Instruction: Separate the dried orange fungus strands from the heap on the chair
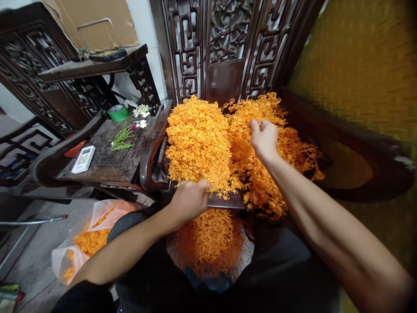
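Observation:
Two heaps of orange, flower-like plastic pieces rest side by side on a dark wooden seat: a left heap (198,139) and a right heap (289,148). My left hand (189,201) is closed at the lower front edge of the left heap, its fingertips against the orange pieces. Over the right heap, my right hand (264,137) is closed with thumb and fingers pinched. What either hand holds is too small to make out. Between my knees, below the seat edge, lies more orange material (211,239) in a round container.
A side table (107,167) at left holds a white remote (84,159), green tape (118,112), green stems (122,139) and white flowers (141,111). On the floor is a plastic bag (109,213) with orange pieces. Carved wooden backrest (226,78) behind; woven mat (361,74) at right.

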### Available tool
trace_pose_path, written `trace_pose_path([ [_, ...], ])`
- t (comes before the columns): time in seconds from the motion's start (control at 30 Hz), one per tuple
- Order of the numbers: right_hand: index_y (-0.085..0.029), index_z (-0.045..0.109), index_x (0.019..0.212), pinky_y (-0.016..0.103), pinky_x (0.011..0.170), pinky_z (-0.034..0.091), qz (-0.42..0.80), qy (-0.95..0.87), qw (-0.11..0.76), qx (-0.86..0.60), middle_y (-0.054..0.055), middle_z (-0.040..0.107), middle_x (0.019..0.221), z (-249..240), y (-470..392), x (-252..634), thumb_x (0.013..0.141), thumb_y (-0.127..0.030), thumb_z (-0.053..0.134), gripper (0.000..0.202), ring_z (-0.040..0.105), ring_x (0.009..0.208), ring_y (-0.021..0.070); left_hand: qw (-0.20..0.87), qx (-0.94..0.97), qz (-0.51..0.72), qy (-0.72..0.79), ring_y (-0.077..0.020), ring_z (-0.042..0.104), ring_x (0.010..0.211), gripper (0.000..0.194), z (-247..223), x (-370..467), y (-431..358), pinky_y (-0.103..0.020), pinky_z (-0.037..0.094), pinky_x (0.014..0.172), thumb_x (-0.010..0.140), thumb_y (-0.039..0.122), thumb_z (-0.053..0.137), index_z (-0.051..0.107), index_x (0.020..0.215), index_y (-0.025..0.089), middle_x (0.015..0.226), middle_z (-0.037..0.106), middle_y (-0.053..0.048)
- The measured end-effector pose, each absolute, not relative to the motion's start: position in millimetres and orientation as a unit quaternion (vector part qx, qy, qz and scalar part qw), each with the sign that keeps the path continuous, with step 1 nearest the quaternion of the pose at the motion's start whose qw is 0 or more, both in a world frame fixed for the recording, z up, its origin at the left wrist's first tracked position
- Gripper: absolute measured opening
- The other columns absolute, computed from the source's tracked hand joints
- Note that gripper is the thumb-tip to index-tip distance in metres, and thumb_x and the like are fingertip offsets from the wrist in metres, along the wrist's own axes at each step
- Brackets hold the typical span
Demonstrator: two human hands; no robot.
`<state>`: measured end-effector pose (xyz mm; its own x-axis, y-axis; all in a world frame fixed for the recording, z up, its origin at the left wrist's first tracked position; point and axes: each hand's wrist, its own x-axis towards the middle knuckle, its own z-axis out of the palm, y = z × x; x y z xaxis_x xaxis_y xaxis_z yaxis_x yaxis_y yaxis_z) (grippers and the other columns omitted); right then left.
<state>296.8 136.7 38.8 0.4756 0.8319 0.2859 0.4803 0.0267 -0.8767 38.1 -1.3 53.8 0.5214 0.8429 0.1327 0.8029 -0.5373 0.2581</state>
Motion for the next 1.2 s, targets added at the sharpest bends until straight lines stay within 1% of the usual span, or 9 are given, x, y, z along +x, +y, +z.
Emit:
trace_pose_path([
  [0.13,-0.017,0.064,0.085,0.028,0.05,0.049,0.449,-0.429,0.527,-0.58,-0.006,0.041,0.053,39,126,296,0.1,-0.049,0.058,0.036,0.042,0.042,0.0103,0.16,0.836,0.244,0.464,-0.0149,0.049,0.056,0.033,51,16,5,-0.03,0.03,0.059,0.103,0.034,0.039,0.049,0.075,0.02,0.063,0.052,-0.001],
  [0.33,-0.016,0.063,0.089,0.03,0.066,0.063,0.684,-0.335,0.499,-0.413,0.005,0.066,0.085,51,93,246,0.098,-0.036,0.066,0.022,0.07,0.073,0.0142,0.53,0.628,0.445,0.356,-0.0091,0.031,0.049,0.05,47,12,6,-0.026,0.027,0.053,0.104,0.053,0.043,0.04,0.065,0.02,0.053,0.033,0.006],
  [0.4,-0.015,0.062,0.087,0.022,0.057,0.057,0.712,-0.342,0.482,-0.38,0.005,0.067,0.086,53,85,231,0.095,-0.031,0.071,0.019,0.067,0.072,0.0115,0.641,0.529,0.469,0.299,-0.0079,0.021,0.044,0.049,51,17,4,-0.024,0.023,0.048,0.101,0.054,0.049,0.039,0.066,0.021,0.049,0.023,0.009],
  [0.53,-0.018,0.055,0.084,0.014,0.039,0.021,0.741,-0.347,0.479,-0.318,-0.005,0.051,0.065,61,69,207,0.086,-0.04,0.08,0.033,0.036,0.049,0.0042,0.722,0.434,0.48,0.247,-0.0072,0.013,0.04,0.044,63,20,2,-0.021,0.021,0.044,0.099,0.051,0.055,0.042,0.07,0.021,0.045,0.018,0.011],
  [0.6,-0.021,0.051,0.083,0.017,0.04,0.01,0.755,-0.331,0.476,-0.306,-0.007,0.043,0.061,70,59,196,0.086,-0.054,0.076,0.041,0.025,0.047,0.0046,0.727,0.424,0.484,0.239,-0.0071,0.013,0.039,0.044,67,20,1,-0.02,0.021,0.043,0.098,0.052,0.055,0.042,0.07,0.021,0.045,0.019,0.011],
  [0.73,-0.023,0.052,0.085,0.023,0.041,0.007,0.769,-0.31,0.466,-0.309,-0.005,0.041,0.061,82,41,171,0.085,-0.068,0.068,0.048,0.023,0.046,0.0067,0.711,0.449,0.482,0.246,-0.0067,0.014,0.039,0.047,65,23,-3,-0.021,0.022,0.044,0.097,0.055,0.057,0.041,0.069,0.021,0.044,0.018,0.011],
  [0.93,-0.022,0.044,0.077,0.018,0.04,0.026,0.601,-0.279,0.632,-0.402,-0.008,0.036,0.058,67,67,182,0.09,-0.053,0.069,0.042,0.031,0.046,0.0064,0.626,0.574,0.457,0.264,-0.0061,0.024,0.043,0.056,54,23,-17,-0.025,0.022,0.048,0.099,0.058,0.052,0.036,0.062,0.02,0.049,0.028,0.008],
  [1.07,-0.022,0.043,0.079,0.015,0.037,0.022,0.579,-0.243,0.622,-0.467,-0.007,0.041,0.057,61,102,225,0.098,-0.043,0.059,0.033,0.034,0.044,0.0062,0.447,0.729,0.395,0.336,-0.009,0.037,0.049,0.06,58,8,-21,-0.027,0.028,0.054,0.104,0.057,0.041,0.043,0.059,0.019,0.052,0.04,0.002],
  [1.2,-0.018,0.057,0.087,0.016,0.045,0.039,0.608,-0.294,0.583,-0.451,0.001,0.063,0.075,64,98,238,0.09,-0.028,0.071,0.017,0.056,0.059,0.0083,0.326,0.79,0.352,0.383,-0.0107,0.043,0.053,0.059,63,-2,-18,-0.027,0.032,0.057,0.105,0.057,0.034,0.051,0.064,0.018,0.056,0.049,0.001],
])
